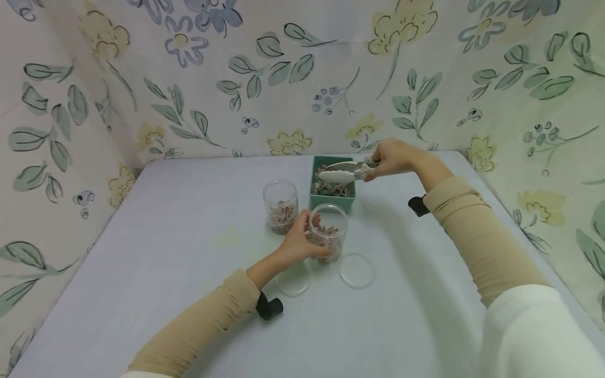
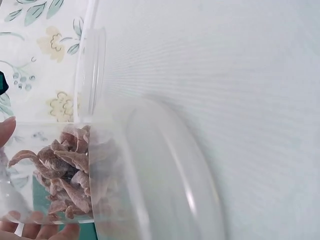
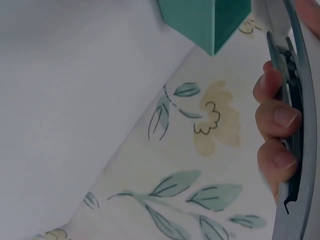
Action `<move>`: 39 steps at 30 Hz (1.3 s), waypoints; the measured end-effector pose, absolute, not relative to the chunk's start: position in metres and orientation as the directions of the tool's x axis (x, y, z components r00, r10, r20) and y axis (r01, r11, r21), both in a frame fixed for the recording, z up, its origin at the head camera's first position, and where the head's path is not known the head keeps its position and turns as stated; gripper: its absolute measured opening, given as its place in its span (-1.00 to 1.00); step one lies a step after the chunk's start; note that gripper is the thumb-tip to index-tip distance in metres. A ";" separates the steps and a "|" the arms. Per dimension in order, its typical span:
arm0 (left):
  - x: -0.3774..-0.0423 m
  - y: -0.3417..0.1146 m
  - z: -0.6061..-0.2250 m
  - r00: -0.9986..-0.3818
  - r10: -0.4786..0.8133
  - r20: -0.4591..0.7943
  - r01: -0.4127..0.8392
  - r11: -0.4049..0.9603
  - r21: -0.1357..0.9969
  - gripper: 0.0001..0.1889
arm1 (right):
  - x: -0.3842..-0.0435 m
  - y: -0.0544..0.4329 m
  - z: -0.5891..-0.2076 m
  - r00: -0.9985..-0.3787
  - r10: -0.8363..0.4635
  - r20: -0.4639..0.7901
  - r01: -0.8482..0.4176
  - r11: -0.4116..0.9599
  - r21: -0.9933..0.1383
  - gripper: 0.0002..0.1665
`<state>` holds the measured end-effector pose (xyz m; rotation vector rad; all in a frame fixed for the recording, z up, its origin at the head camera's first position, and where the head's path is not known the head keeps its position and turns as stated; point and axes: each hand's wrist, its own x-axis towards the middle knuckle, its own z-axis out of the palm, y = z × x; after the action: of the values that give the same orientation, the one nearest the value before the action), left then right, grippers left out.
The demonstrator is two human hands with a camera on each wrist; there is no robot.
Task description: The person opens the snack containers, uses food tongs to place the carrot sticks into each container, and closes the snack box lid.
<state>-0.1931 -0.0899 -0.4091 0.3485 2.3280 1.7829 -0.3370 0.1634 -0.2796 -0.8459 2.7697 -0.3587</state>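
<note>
My left hand (image 1: 301, 242) grips a clear plastic jar (image 1: 334, 244) around its side. Brownish-pink dried strips (image 2: 70, 172) lie inside that jar. My right hand (image 1: 393, 158) holds a pair of tongs (image 1: 337, 176) with pale tips, its fingers (image 3: 280, 120) curled around the metal arms. Those tips are over the opening of a green square container (image 1: 332, 201), which holds more of the strips; whether they pinch any is too small to tell. Just left of it stands a second clear jar (image 1: 281, 202), partly filled with similar strips.
Two clear round lids lie flat on the table in front of the jars, the left lid (image 1: 293, 281) near my left wrist and the right lid (image 1: 356, 271) beside it. A floral cloth (image 1: 283, 79) hangs behind the white table (image 1: 189, 210).
</note>
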 end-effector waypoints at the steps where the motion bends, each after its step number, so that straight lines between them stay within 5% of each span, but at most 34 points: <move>1: -0.194 -0.089 -0.410 -0.956 0.292 -0.008 0.069 0.251 0.966 -0.36 | -0.335 0.168 -0.277 -0.815 -0.564 -0.131 -0.503 0.801 -0.324 -0.39; 8: -0.197 -0.080 -0.411 -0.969 0.246 -0.007 0.058 0.254 0.966 -0.35 | -0.306 0.194 -0.258 -0.810 -0.581 -0.080 -0.487 0.742 -0.461 -0.64; 15: -0.197 -0.076 -0.408 -0.979 0.203 -0.006 0.052 0.279 0.959 -0.32 | -0.271 0.206 -0.262 -0.720 -0.692 -0.059 -0.558 0.627 -0.543 -0.77; 32: -0.199 -0.076 -0.411 -0.973 0.233 -0.004 0.060 0.265 0.962 -0.33 | -0.254 0.201 -0.276 -0.722 -0.690 -0.051 -0.613 0.673 -0.413 -0.67; 39: -0.200 -0.076 -0.411 -0.972 0.234 -0.017 0.047 0.265 0.963 -0.35 | -0.259 0.205 -0.267 -0.786 -0.615 -0.060 -0.549 0.740 -0.389 -0.35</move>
<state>-0.1997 -0.0760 -0.4115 0.2655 2.3701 1.7956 -0.2594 0.2049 -0.2675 -0.9309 2.7557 -0.5296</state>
